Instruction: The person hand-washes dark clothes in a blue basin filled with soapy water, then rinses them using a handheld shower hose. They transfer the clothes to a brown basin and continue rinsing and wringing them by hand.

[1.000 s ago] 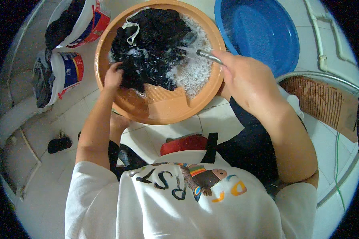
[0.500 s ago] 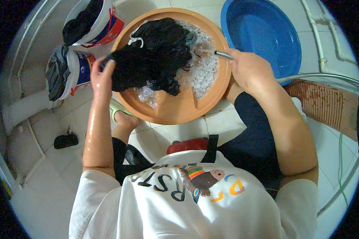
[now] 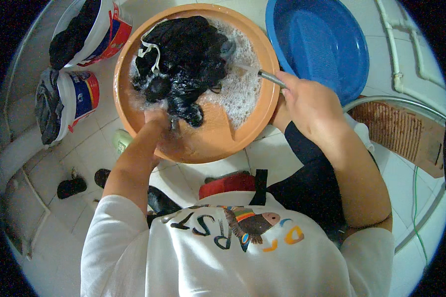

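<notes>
Because the crumpled black cloth garment (image 3: 188,44) lies heaped and soaked in a wide, round orange plastic basin (image 3: 203,151), I'd expect it to be heavy and limp, soft rather than fragile, and slippery from the frothy white suds (image 3: 240,96) beside it. I'd gather a broad fold near its thick middle, not tug the thin white fabric cord (image 3: 157,58) looped over its left side. Its far part looks dull and bunched, while the nearer folds shine wet. The bare left hand (image 3: 157,120) is down in the basin at the garment's near edge; its fingertips are hidden, so I can't tell whether that grip has any cloth. The bare right hand (image 3: 307,99) has its grip closed round a slim, silvery ribbed metal hose (image 3: 271,79).
</notes>
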